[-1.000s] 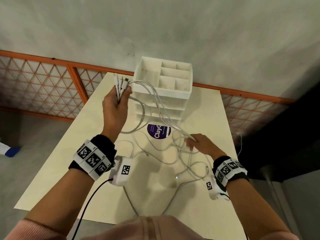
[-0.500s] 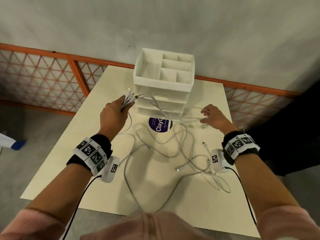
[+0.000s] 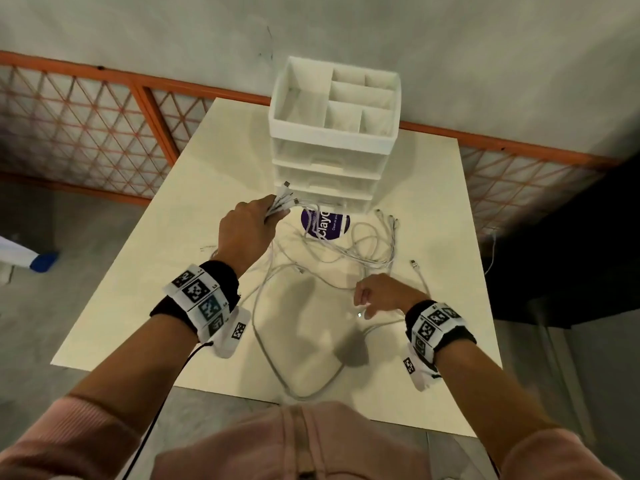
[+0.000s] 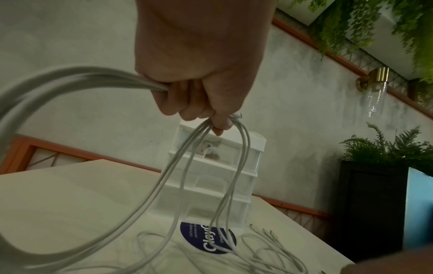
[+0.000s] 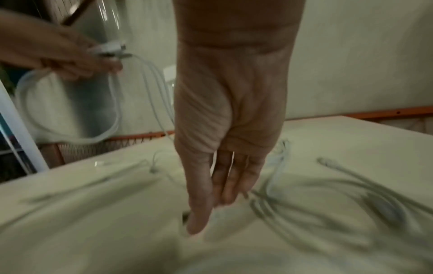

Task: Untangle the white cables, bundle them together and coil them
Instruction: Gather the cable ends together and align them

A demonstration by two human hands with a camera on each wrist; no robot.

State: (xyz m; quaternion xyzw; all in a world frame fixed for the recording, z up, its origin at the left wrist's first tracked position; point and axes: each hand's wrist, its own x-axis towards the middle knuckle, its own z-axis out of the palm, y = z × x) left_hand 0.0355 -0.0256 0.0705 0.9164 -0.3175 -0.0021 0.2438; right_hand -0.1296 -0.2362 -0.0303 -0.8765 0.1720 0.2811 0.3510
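Several white cables [image 3: 349, 252] lie tangled on the cream table [image 3: 194, 258]. My left hand [image 3: 249, 226] is raised over the table and grips a bunch of their plug ends [image 3: 285, 202]; the fist [image 4: 199, 89] is closed round the strands [image 4: 178, 178], which hang down in loops. My right hand [image 3: 377, 296] hovers low over the tangle near a loose plug end [image 3: 360, 315]. Its fingers [image 5: 225, 185] point straight down and hold nothing. Other loose ends [image 3: 388, 218] lie beside the drawer unit.
A white drawer organiser [image 3: 334, 133] with open top compartments stands at the table's far middle, a round purple sticker [image 3: 325, 221] in front of it. An orange lattice fence [image 3: 86, 126] runs behind. A dark cabinet [image 4: 372, 204] stands to the right.
My right hand has let go of the cables far right and come back toward me, down to the near tangle. My left hand has lowered, holding the plug ends.
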